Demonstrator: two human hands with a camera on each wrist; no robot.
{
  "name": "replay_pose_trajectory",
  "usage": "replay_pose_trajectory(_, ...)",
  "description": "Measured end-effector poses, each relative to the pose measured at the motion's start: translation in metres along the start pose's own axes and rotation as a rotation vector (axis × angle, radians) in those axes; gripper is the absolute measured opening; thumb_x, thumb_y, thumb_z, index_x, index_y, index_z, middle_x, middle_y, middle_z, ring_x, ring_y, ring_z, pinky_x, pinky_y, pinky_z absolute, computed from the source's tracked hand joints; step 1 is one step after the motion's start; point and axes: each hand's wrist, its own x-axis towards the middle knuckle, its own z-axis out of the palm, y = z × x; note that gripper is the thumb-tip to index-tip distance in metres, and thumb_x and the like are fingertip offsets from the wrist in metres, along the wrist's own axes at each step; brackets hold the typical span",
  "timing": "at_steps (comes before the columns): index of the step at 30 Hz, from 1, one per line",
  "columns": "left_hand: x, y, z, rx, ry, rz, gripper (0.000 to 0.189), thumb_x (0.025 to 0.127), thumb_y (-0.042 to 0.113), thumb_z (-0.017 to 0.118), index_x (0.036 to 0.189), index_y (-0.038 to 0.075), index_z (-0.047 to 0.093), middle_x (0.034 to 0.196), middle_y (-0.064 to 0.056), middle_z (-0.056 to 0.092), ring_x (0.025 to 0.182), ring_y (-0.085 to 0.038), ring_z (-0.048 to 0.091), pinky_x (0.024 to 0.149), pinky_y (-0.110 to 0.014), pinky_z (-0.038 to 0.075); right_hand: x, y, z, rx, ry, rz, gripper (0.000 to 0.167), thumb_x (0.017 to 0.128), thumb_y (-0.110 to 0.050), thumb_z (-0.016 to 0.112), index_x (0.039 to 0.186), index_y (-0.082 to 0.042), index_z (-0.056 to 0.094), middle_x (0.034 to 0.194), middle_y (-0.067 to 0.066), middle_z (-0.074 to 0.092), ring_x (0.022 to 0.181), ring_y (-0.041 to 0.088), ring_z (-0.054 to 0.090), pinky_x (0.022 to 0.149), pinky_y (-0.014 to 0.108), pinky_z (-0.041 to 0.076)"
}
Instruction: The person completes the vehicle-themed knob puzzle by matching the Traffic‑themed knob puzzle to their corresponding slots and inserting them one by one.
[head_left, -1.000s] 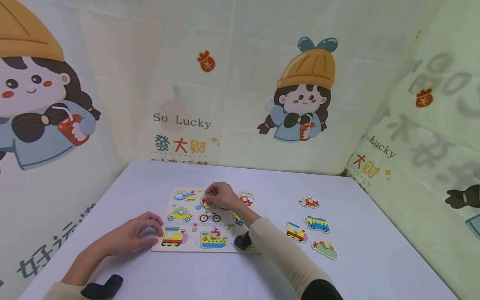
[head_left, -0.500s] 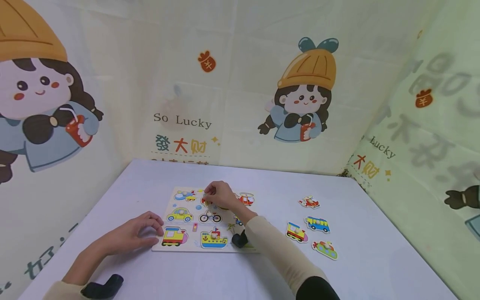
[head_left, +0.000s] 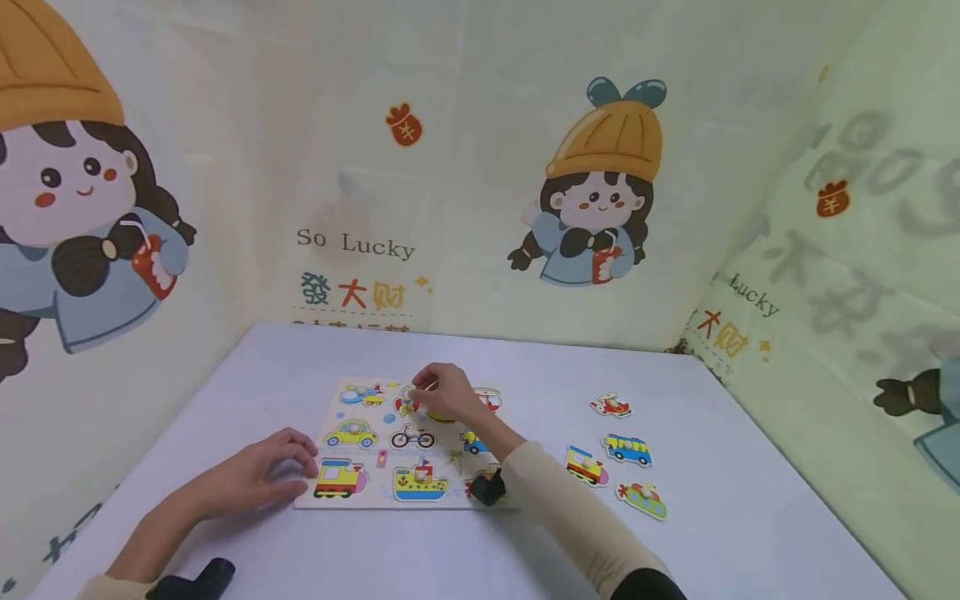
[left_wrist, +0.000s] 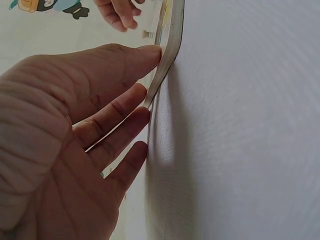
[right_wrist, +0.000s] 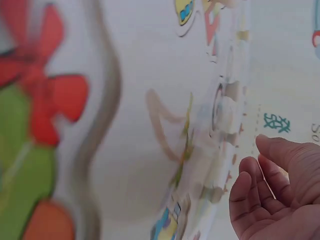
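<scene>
A wooden knob puzzle board (head_left: 375,502) with vehicle pictures lies on the white table. My left hand (head_left: 258,471) is at its left side, and in the left wrist view the thumb and fingertips touch the edge of the board (left_wrist: 172,47), fingers fairly straight. Over the board's back row is my right hand (head_left: 447,393), fingertips just above and right of a small red round-topped puzzle piece (head_left: 406,403). In the right wrist view this hand (right_wrist: 280,195) has its fingers loosely bent, with nothing seen between them. The right hand and forearm hide part of the board's right side.
Right of the board lie loose pieces: a red plane (head_left: 611,406), a blue bus (head_left: 627,449), a train (head_left: 587,466) and a green submarine (head_left: 642,500). Printed cloth walls (head_left: 465,192) stand behind and beside the table.
My right fingertips have drawn slightly away to the right from the red round-topped piece, which now shows more. My left hand stays at the board's edge. The head view has shifted a little.
</scene>
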Motion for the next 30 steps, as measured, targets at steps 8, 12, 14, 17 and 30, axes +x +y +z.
replay_pose_trajectory(8,-0.006,-0.003,0.001,-0.009,0.007,-0.017,0.017,0.087,0.033,0.081,0.098,0.033,0.068,0.123,0.007,0.057,0.119,-0.017,0.055,0.103,-0.027,0.049,-0.019,0.005,-0.022,0.088,0.016,0.003,0.018,0.094,-0.024,0.075,0.108,-0.012,0.072,0.1,-0.001,0.07,0.087,0.012,0.064,0.078,0.024,0.056)
replay_pose_trajectory(12,-0.008,-0.003,0.002,-0.02,0.001,-0.027,0.016,0.088,0.034,0.08,0.098,0.033,0.068,0.123,0.007,0.057,0.118,-0.015,0.054,0.102,-0.024,0.049,-0.029,0.007,-0.036,0.127,0.031,-0.001,0.023,0.094,-0.023,0.076,0.111,-0.008,0.072,0.103,0.001,0.072,0.088,0.015,0.065,0.079,0.027,0.056)
replay_pose_trajectory(14,-0.008,-0.003,0.002,-0.013,0.003,-0.032,0.016,0.088,0.034,0.08,0.098,0.033,0.068,0.123,0.007,0.057,0.119,-0.016,0.054,0.102,-0.028,0.05,-0.033,0.008,-0.041,0.148,0.036,0.002,0.023,0.094,-0.022,0.076,0.111,-0.007,0.072,0.104,0.003,0.072,0.087,0.016,0.065,0.078,0.028,0.056)
replay_pose_trajectory(17,-0.01,-0.003,0.001,0.0,0.01,-0.032,0.016,0.087,0.032,0.08,0.097,0.033,0.068,0.123,0.007,0.057,0.12,-0.019,0.055,0.103,-0.034,0.051,-0.038,0.01,-0.046,0.165,0.039,0.007,0.022,0.094,-0.023,0.076,0.111,-0.008,0.071,0.104,0.003,0.072,0.086,0.016,0.065,0.075,0.027,0.057)
replay_pose_trajectory(30,-0.005,0.001,0.006,-0.023,0.008,-0.023,0.015,0.088,0.032,0.08,0.098,0.033,0.069,0.123,0.007,0.057,0.119,-0.018,0.054,0.102,-0.027,0.049,-0.067,0.013,-0.062,0.226,0.056,0.002,0.022,0.093,-0.027,0.077,0.109,-0.011,0.073,0.101,0.001,0.072,0.089,0.018,0.063,0.075,0.036,0.058)
